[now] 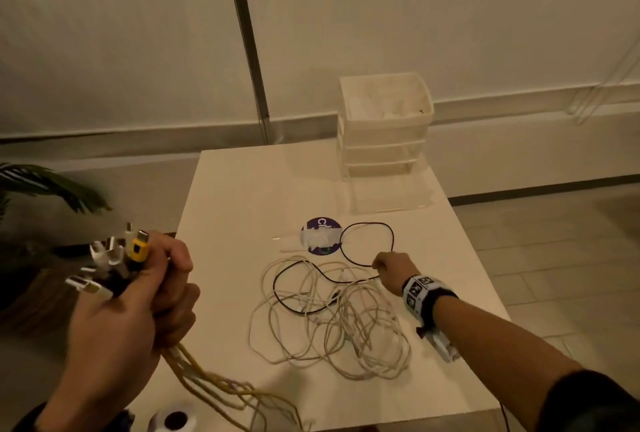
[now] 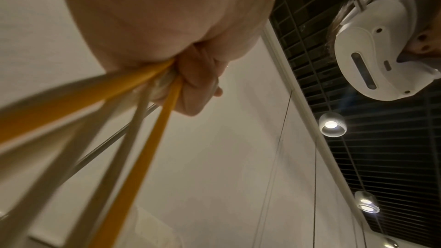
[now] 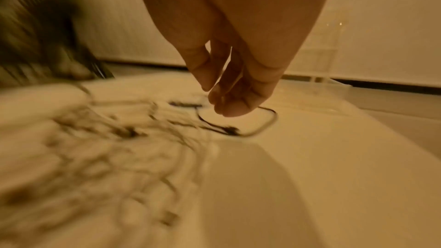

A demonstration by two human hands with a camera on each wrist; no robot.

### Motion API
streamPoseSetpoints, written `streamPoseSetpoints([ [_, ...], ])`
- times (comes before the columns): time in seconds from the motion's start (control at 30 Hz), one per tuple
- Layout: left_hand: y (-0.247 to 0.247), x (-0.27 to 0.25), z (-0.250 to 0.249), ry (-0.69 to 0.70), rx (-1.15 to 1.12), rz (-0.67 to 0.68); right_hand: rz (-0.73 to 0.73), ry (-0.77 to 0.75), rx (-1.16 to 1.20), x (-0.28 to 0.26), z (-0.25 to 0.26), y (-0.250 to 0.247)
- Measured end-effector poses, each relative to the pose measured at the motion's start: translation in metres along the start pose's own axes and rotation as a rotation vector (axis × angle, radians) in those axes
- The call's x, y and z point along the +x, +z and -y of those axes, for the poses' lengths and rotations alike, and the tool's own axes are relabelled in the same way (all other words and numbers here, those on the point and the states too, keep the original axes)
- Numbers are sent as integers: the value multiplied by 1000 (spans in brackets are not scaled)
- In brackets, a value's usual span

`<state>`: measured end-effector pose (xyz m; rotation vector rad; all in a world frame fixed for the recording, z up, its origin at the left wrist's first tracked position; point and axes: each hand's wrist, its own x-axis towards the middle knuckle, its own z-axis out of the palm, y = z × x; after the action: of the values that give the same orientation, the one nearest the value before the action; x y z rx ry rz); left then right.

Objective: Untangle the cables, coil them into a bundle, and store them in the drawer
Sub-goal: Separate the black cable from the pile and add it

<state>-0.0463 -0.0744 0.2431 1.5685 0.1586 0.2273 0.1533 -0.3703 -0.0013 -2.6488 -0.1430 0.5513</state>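
My left hand (image 1: 149, 293) is raised off the table's left edge and grips a bunch of cable ends; yellow and white plugs (image 1: 117, 255) stick out above the fist. Yellow and pale cables (image 1: 214, 379) trail from it toward the table's near edge. The left wrist view shows the left hand (image 2: 190, 74) closed round the yellow cables (image 2: 133, 176). A loose tangle of white cables (image 1: 332, 320) lies mid-table with a black cable (image 1: 367, 223) looping beyond it. My right hand (image 1: 388, 268) hovers at the black cable (image 3: 262, 129), fingers (image 3: 226, 101) bent down loosely with nothing between them.
A white plastic drawer unit (image 1: 384, 126) stands at the table's (image 1: 242, 196) far right, a clear drawer (image 1: 391, 196) pulled out at its base. A round purple sticker (image 1: 322, 235) lies by the black loop. A tape roll (image 1: 175, 419) sits below the near edge, a plant (image 1: 41, 189) at left.
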Motion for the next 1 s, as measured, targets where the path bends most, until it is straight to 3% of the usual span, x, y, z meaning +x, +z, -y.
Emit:
streamPoseSetpoints([
  [0.1, 11, 13, 1, -7, 26, -76, 66, 72, -158, 35, -23, 5],
  [0.2, 16, 29, 7, -56, -93, -57, 106, -13, -230, 51, -24, 16],
  [0.3, 19, 38, 11, -91, -125, -76, 97, -65, -271, 55, -22, 27],
  [0.5, 34, 48, 8, -115, -112, -87, 115, -31, -344, 41, -14, 27],
  [0.6, 35, 50, 7, -106, -131, -68, 46, -17, -83, 27, -9, 4],
  [0.73, 32, 51, 9, -88, -166, -44, -122, -74, 424, -8, 6, -65],
  [0.87, 31, 54, 7, -42, -188, 24, -45, -135, 918, -57, 44, -122],
  [0.93, 33, 55, 4, -21, -198, 59, 50, -263, 991, -86, 65, -140],
  [1.0, 33, 55, -1, -3, -213, 77, 130, -429, 883, -110, 85, -148],
])
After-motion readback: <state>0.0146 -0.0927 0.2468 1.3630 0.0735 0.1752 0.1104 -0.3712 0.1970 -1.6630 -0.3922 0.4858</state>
